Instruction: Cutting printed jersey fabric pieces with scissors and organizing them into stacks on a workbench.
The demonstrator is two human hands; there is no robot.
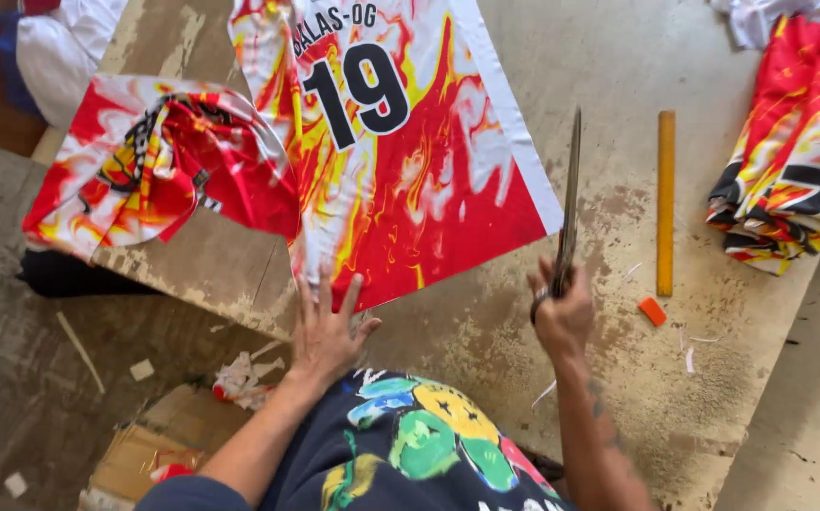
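At the far left I see a crumpled red, yellow and white fabric piece (149, 166) lying over the edge of the worn wooden table (485, 350). Just right of it lies a flat printed fabric panel (400, 151) — flame pattern in red and yellow, white border, a dark number near the top. My left hand (326, 331) rests palm-down on the panel's lower edge, fingers spread apart and flat against the cloth. Below it, on the floor, I can make out a cardboard box (149, 454) and scraps of paper.

Moving right, my right hand (561, 317) grips a pair of long scissors (571, 203), fingers curled tight through the handles; the blades look pressed together and point up and away, raised just beside the panel's right edge. Further right a yellow ruler (665, 203) lies on the table, with a small orange block (652, 311) near its lower end. At the far right sits a folded stack of matching fabric (793, 151).
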